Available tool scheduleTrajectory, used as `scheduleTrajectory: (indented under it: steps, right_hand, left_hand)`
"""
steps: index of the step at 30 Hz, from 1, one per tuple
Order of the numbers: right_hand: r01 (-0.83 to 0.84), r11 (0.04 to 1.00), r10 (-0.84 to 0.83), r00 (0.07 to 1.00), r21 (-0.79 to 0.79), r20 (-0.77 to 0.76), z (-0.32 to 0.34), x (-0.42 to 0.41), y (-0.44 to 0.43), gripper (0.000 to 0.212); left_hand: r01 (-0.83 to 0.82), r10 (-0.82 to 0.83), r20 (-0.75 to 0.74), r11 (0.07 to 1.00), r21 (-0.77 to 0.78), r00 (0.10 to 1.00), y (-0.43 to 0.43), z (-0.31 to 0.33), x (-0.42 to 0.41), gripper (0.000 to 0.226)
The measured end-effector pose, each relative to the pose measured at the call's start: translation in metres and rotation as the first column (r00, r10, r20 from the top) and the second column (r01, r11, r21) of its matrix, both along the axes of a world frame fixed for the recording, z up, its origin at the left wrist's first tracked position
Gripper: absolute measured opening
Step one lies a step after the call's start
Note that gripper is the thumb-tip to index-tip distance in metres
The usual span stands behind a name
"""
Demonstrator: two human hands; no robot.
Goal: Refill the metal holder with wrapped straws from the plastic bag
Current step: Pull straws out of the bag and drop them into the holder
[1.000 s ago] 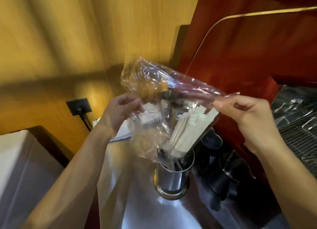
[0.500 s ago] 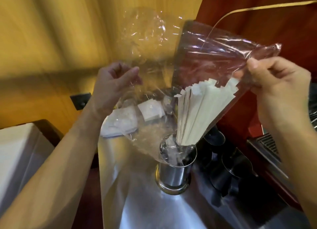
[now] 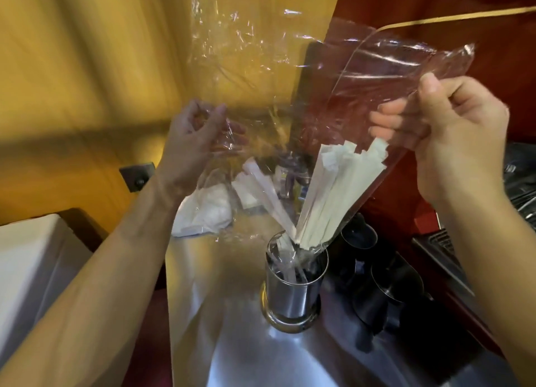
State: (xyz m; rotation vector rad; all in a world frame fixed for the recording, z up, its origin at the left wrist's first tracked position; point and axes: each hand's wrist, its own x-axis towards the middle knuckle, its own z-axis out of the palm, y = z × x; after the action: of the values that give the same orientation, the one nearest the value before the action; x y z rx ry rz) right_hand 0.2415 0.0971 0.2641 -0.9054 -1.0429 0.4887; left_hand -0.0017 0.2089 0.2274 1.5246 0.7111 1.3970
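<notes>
While bag-held, straws below fingers.

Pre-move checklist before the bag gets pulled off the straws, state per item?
1. Plastic bag gripped on both sides: ok, left hand and right hand pinch the film.
2. Bag mouth aimed into the metal holder: ok, it funnels into the rim.
3. Wrapped straws entering the holder: ok, lower ends are at the rim; tops fan out, still inside the bag.
4. Holder upright on the steel counter: ok.
5. Straws fully seated: not ok.
6. Dark metal pitchers clear of the holder: cannot tell, they stand close beside it.
</notes>
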Motion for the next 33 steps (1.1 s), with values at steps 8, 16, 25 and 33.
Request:
scheduleTrajectory:
  steps: [8, 16, 25, 33]
  right_hand:
    - [-0.028, 0.995, 0.021, 0.997, -0.092, -0.081, -0.020, -0.009, 0.006, 0.020]
    - [0.015, 0.996, -0.024, 0.994, -0.084, -0.106, -0.018, -0.001, 0.007, 0.021]
    - [0.062, 0.994, -0.064, 0.998, -0.089, -0.019, -0.028, 0.002, 0.005, 0.021]
    - [0.020, 0.962, 0.004, 0.996, -0.271, 0.087, -0.080, 0.011, -0.007, 0.013]
  left_hand:
    - [0.000, 0.001, 0.011, 0.992, -0.123, 1.000, -0.005, -0.003, 0.021, 0.020]
    - [0.087, -0.102, -0.200, 0.993, -0.083, 0.974, 0.005, -0.001, 0.015, 0.021]
    - [0.153, -0.252, -0.448, 0.957, -0.246, 0.858, 0.003, -0.045, -0.038, 0.026]
    - [-0.011, -0.094, -0.362, 0.960, -0.278, 0.928, -0.004, -0.065, -0.037, 0.019]
